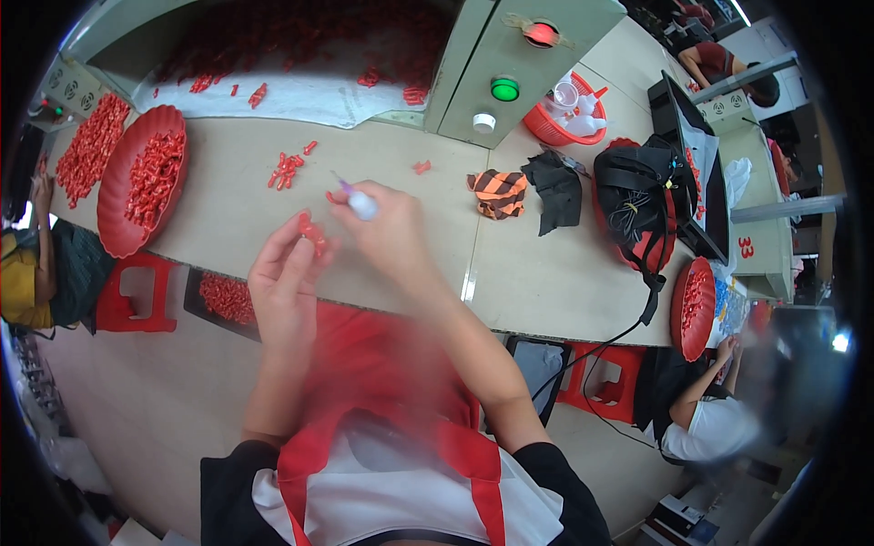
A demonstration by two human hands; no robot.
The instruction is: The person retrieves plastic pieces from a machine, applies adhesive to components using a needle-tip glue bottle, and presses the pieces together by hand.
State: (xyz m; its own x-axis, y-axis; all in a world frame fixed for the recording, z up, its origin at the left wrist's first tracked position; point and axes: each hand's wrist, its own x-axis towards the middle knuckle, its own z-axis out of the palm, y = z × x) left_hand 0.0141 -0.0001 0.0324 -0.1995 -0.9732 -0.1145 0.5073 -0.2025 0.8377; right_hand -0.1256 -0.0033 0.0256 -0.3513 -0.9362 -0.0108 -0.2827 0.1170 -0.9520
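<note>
Between the thumb and fingers of my left hand [289, 278] is a small red plastic piece [311, 235], a figure-like shape whose details are too small to make out. My right hand [390, 227], a little blurred, grips a small white squeeze bottle [362, 204] with a purple neck and a thin needle tip pointing up and left. The bottle is just right of the held piece and apart from it. Beyond my hands, a small cluster of red pieces [286, 171] lies on the pale table [401, 146], and a lone piece [421, 167] lies farther right.
At left, a red scalloped tray [107, 214] of pieces stands by a larger heap [96, 146]. A grey-green machine [519, 77] stands at the back. Rightward are a red basket [539, 128], striped cloth [499, 194], black cloth [555, 193] and black bag [637, 177]. Other people sit both sides.
</note>
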